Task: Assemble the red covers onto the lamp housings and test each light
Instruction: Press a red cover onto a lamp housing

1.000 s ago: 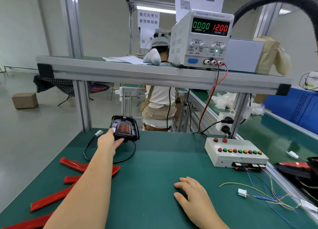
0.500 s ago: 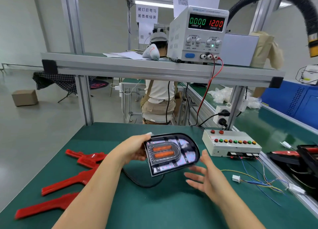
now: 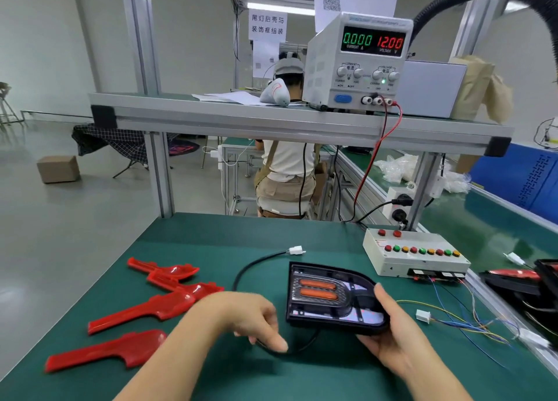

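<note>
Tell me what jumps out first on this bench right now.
The black lamp housing with two orange strips is front and centre, gripped at its right end by the right hand. Red covers lie scattered on the green mat to its left, and the power supply on the shelf above glows 0.000 and 12.00.

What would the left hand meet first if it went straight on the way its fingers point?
Likely the thin black cable looped just beyond the left hand, then the black plastic lamp housing held by the right hand; depth is unclear.
</note>
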